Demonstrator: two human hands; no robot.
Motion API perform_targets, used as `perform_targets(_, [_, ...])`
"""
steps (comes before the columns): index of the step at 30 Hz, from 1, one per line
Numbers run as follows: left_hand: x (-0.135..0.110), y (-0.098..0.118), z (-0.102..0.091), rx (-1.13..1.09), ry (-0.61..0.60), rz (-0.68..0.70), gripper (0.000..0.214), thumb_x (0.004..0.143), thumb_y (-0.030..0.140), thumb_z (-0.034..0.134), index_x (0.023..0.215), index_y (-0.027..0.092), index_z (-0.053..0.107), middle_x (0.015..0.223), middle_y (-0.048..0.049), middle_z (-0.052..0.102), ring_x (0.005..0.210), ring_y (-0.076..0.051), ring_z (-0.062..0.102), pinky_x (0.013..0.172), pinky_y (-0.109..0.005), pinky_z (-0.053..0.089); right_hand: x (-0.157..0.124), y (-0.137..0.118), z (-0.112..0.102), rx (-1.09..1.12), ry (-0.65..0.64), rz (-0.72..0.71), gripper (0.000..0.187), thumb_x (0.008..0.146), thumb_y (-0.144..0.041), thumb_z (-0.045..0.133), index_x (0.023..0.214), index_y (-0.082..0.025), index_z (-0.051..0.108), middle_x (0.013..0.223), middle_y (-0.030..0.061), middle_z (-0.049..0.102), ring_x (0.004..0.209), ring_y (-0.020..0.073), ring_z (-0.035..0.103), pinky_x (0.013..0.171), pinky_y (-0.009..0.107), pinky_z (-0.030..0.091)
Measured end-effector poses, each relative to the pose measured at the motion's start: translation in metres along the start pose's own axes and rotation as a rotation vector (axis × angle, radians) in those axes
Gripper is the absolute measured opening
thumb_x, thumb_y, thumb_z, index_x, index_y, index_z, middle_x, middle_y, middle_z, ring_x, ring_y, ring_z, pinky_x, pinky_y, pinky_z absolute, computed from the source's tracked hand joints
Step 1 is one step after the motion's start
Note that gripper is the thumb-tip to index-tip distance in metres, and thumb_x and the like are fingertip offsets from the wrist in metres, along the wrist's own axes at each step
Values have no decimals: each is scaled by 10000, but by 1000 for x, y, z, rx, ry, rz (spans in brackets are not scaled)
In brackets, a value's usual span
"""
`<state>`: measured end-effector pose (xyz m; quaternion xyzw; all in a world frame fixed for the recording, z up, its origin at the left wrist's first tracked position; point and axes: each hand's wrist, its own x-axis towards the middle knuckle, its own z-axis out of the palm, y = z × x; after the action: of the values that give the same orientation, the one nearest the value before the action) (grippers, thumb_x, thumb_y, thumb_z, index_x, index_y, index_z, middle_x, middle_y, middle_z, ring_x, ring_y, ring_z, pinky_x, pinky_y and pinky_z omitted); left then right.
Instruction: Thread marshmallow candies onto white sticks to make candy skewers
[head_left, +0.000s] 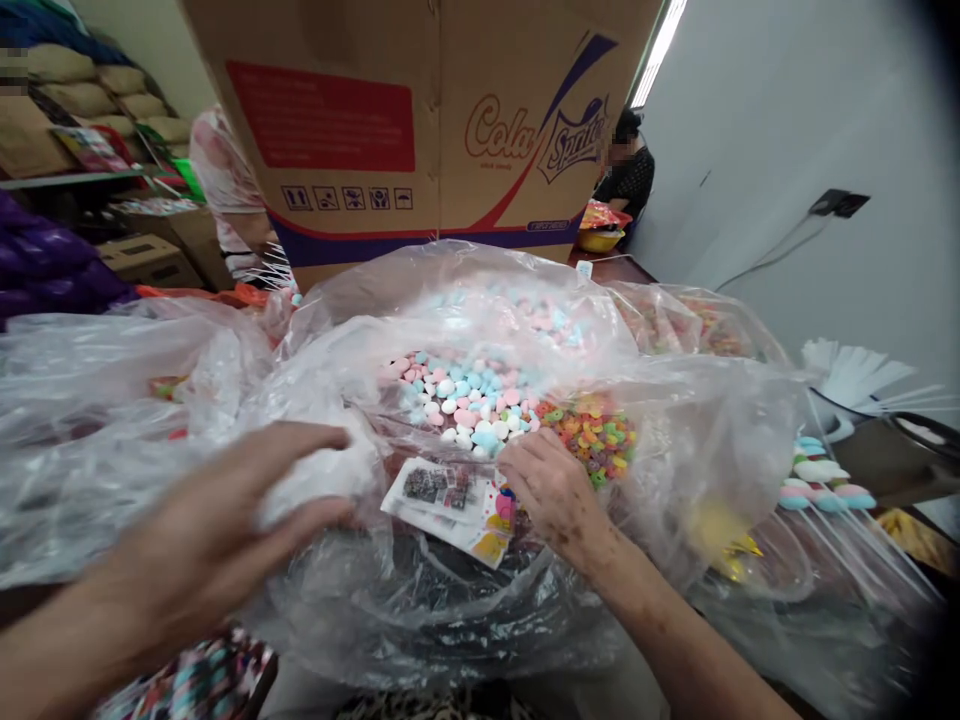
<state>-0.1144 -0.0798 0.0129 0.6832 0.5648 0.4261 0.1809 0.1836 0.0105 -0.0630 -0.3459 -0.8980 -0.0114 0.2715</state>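
Candies [465, 417], centre: likely light, soft; best pinched by sides. Packet [450, 508], lower centre: likely slippery; edges offer hold. Left hand [217, 510] spread; right hand [553, 492] curled, grip unclear.

left hand [199, 520], left forearm [71, 630] — bare, blurred | right hand [553, 488], right forearm [667, 620] — bare | leopard-print clothing [442, 704], bottom edge

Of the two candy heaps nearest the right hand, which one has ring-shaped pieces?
The right heap: small orange, yellow and green rings, while the left heap is mostly rounded pink, blue and white pieces.
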Motion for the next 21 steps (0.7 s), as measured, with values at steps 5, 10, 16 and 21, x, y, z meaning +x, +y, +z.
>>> perform_targets(5, [33,20,106,214,-390,284,275,828,232,638,1097,176,665,1068,-135,713,1025,-328,613,908,-429,442,-5,-14,-28,86,16,-30,281,973,-105,404,759,-188,566,743,44,607,740,187,506,762,336,419])
perform_targets(10, [49,24,126,-38,-646,42,209,919,291,523,765,214,643,654,16,626,606,-160,546,564,-243,377,-17,-15,-50,435,29,331,85,889,-119,544,882,-195,582,813,5,623,762,149,563,698,262,439])
perform_targets(16, [59,29,129,-92,-699,50,272,904,356,498,689,201,558,630,47,516,604,-134,463,555,-228,326,-27,-7,-51,442,128,362,196,932,-177,509,738,-207,518,698,-27,529,677,124,508,633,233,383])
perform_targets(21, [60,32,131,-86,-729,67,383,948,435,386,666,207,510,618,48,475,590,-133,452,562,-237,348,-28,-5,-43,285,316,251,377,1000,-263,431,633,-220,359,604,-34,416,590,120,423,564,250,323])
